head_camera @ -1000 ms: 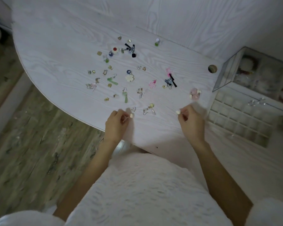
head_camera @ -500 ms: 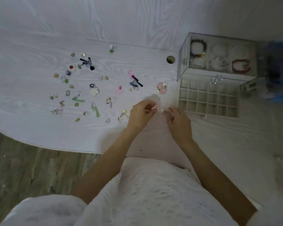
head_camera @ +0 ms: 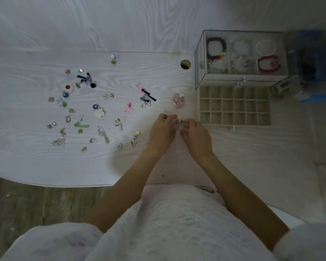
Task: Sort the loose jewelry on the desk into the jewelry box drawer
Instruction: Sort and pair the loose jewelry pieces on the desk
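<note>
Pale, blurred earring (head_camera: 177,123) pinched between left hand (head_camera: 161,132) and right hand (head_camera: 195,136), details indistinct.

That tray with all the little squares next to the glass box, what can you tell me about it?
The drawer is a pale, shallow tray pulled out in front of the clear jewelry box, flat on the white desk. Thin walls split it into a grid of small square compartments, which all look empty from here. It looks padded or felt-lined, though that is hard to tell. Neither hand touches it; the right hand is just left of it.
</note>
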